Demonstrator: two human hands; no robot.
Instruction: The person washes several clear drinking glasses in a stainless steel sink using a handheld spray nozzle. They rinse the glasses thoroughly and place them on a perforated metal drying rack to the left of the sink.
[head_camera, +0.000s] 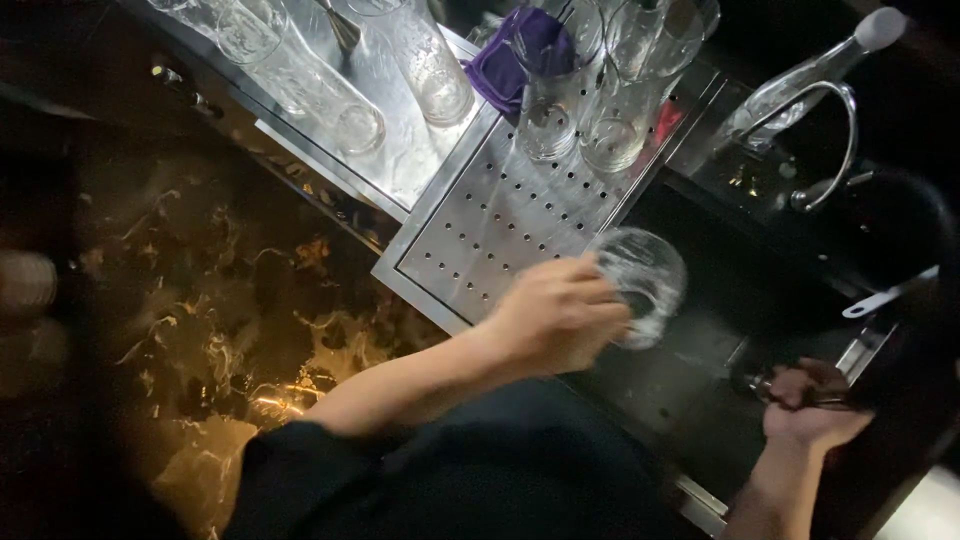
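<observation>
The clear drinking glass (640, 285) sits just right of the picture's centre, tipped on its side with its mouth facing the camera, over the dark sink basin (700, 380) and just past the 4 o'clock corner of the perforated steel drain tray (500, 215). The left hand (555, 315) has its grip closed round the glass from the 8 o'clock side, fingers wrapped over the wall nearest the person. The right hand (810, 405), at 4 o'clock from the glass and well apart from it, is curled round a small dark fitting at the sink's edge; what that fitting is cannot be told in the gloom. By the look of it, the step in hand is rinsing or emptying a glass at the sink, and the next move seems to call for a steady wrist to carry the glass to a bare patch of the tray without knocking its neighbours. At 12 o'clock from the held glass, tall pint glasses (580, 110) crowd the tray's far end beside a purple cloth (520, 60). More glasses (350, 80) stand on the steel drainboard at 10 o'clock. A curved chrome tap (835, 130) arches at 2 o'clock, and the dark marbled desk (230, 300) spreads to 9 o'clock.
</observation>
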